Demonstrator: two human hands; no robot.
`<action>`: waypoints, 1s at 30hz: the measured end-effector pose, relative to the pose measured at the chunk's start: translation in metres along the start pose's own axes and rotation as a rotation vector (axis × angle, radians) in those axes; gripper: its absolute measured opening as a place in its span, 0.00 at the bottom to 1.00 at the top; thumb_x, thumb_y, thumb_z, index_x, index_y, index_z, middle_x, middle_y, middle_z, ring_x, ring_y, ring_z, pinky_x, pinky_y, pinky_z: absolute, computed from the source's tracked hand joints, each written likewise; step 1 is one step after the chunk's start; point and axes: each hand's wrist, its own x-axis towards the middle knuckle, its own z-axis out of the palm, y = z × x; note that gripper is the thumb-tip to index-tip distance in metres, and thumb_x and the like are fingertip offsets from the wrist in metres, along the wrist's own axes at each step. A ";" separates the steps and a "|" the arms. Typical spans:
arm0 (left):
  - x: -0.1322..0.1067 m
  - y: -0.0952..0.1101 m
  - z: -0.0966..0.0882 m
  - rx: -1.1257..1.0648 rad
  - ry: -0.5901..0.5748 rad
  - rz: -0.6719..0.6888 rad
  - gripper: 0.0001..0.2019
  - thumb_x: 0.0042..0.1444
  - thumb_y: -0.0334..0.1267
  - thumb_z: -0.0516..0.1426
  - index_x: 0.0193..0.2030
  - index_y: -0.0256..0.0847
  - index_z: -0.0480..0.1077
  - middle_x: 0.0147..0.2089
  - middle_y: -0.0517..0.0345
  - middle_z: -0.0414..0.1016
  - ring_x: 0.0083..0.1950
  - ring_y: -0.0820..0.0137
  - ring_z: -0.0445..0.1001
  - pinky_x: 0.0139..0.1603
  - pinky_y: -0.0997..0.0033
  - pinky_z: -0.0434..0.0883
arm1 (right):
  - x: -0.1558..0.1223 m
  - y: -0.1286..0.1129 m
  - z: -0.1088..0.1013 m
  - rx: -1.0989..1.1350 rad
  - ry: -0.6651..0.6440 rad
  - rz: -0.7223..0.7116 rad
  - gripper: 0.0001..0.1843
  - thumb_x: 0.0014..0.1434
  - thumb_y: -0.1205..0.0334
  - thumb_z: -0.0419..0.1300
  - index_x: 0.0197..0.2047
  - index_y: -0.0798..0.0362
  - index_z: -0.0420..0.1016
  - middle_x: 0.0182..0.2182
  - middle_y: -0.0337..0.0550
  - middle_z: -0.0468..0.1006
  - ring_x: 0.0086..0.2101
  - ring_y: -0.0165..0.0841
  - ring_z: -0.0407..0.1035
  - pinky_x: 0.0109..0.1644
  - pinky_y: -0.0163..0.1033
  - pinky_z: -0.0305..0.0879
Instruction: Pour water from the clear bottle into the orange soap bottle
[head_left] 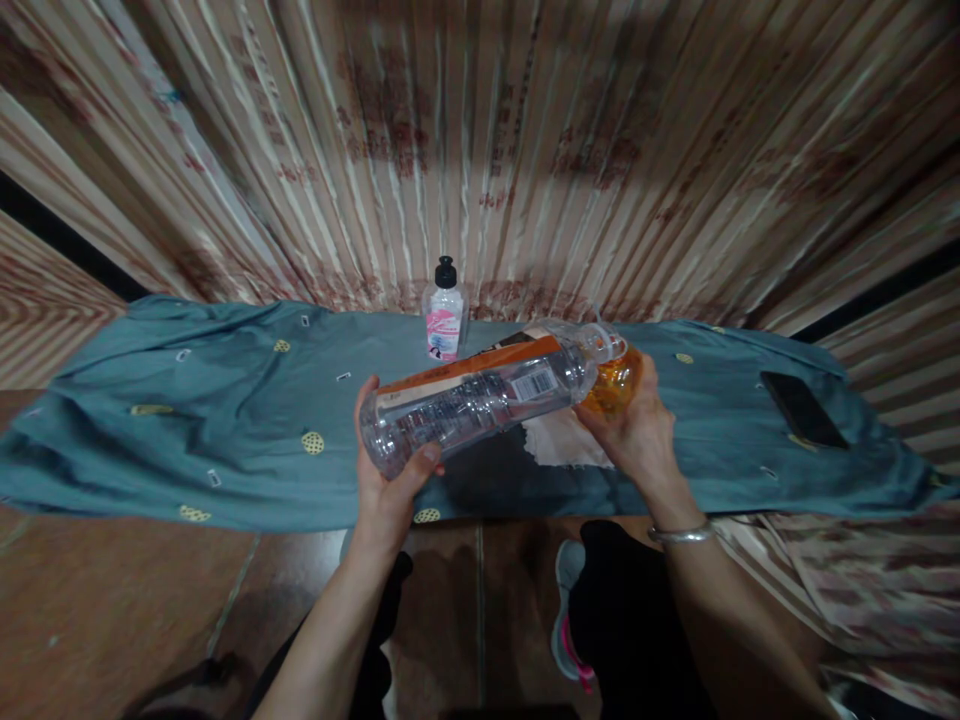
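Bottle (480, 395), clear and label-wrapped, tilts mid-scene above the blue-green cloth (247, 430), neck towards two o'clock! Left hand (386, 495), forearm angled to one o'clock, cups its base, thumb pressed on the near side, fingers wrapped around. Right hand (641, 430), forearm slanting to eleven, curls around an amber see-through piece (613, 382) by the neck; can't tell whether those two join. Black-capped bottle (444, 318) stands beyond, near eleven o'clock.

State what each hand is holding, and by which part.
The left hand grips the clear bottle near its base. The right hand holds an orange see-through container; which part it grips cannot be told.
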 end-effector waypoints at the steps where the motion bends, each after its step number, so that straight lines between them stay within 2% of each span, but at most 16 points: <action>1: 0.000 0.000 0.000 -0.001 0.000 -0.003 0.47 0.58 0.42 0.76 0.80 0.58 0.62 0.54 0.54 0.83 0.38 0.65 0.82 0.28 0.71 0.80 | 0.000 -0.001 0.000 0.001 -0.003 0.005 0.54 0.59 0.41 0.71 0.79 0.54 0.57 0.65 0.66 0.83 0.57 0.60 0.84 0.57 0.61 0.83; 8: 0.000 0.001 0.001 0.024 0.024 -0.028 0.48 0.57 0.45 0.77 0.80 0.57 0.61 0.55 0.53 0.82 0.38 0.63 0.82 0.27 0.68 0.81 | 0.000 0.002 0.001 -0.018 -0.002 0.001 0.56 0.59 0.41 0.72 0.80 0.54 0.54 0.65 0.67 0.82 0.58 0.61 0.84 0.57 0.63 0.83; 12: 0.000 0.000 0.002 0.005 0.006 -0.007 0.47 0.57 0.45 0.77 0.79 0.57 0.62 0.53 0.55 0.82 0.36 0.65 0.81 0.27 0.69 0.82 | 0.000 0.004 0.001 -0.027 -0.007 0.000 0.57 0.59 0.41 0.71 0.81 0.54 0.53 0.66 0.67 0.82 0.58 0.62 0.84 0.57 0.63 0.83; 16: 0.000 0.001 0.002 0.001 -0.001 -0.006 0.46 0.57 0.44 0.77 0.79 0.57 0.63 0.53 0.55 0.82 0.37 0.66 0.81 0.28 0.69 0.81 | 0.000 0.001 0.000 -0.018 -0.003 0.007 0.56 0.58 0.40 0.71 0.80 0.56 0.55 0.66 0.69 0.82 0.58 0.62 0.84 0.58 0.63 0.83; 20: 0.000 0.002 0.002 0.017 0.006 -0.018 0.46 0.58 0.44 0.76 0.80 0.59 0.61 0.52 0.56 0.82 0.35 0.64 0.80 0.28 0.66 0.81 | 0.000 -0.003 -0.001 -0.004 -0.004 0.022 0.53 0.58 0.41 0.71 0.78 0.54 0.58 0.63 0.65 0.84 0.56 0.60 0.85 0.55 0.60 0.84; 30: -0.001 0.004 0.003 0.011 0.019 -0.019 0.48 0.57 0.44 0.76 0.80 0.57 0.61 0.54 0.55 0.82 0.38 0.65 0.82 0.27 0.71 0.79 | 0.000 -0.001 0.000 -0.006 0.003 0.014 0.53 0.58 0.41 0.70 0.78 0.54 0.58 0.63 0.65 0.84 0.55 0.59 0.85 0.54 0.59 0.84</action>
